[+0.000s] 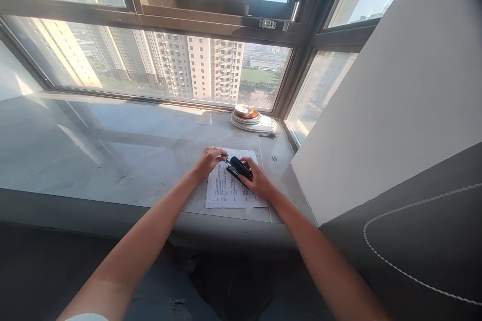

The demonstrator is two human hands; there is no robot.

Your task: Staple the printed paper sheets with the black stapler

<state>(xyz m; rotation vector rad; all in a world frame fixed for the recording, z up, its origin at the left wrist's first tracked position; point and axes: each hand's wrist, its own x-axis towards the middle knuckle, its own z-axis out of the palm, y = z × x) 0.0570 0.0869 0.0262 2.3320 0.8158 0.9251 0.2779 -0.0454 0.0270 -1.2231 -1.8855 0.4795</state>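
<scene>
A printed sheet of paper [226, 191] lies on the grey stone window sill [113, 150]. My right hand [258, 180] is closed round a black stapler [238, 168], holding it over the upper part of the sheet. My left hand [209, 159] rests beside it at the sheet's top left corner, fingers curled and touching the stapler's front end and the paper. Both forearms reach in from the bottom of the view.
A stack of round plates or reels [248, 118] sits at the sill's back right corner, with a small bunch of keys [268, 135] in front of it. A white wall [395, 110] closes the right side. Large windows run behind the sill.
</scene>
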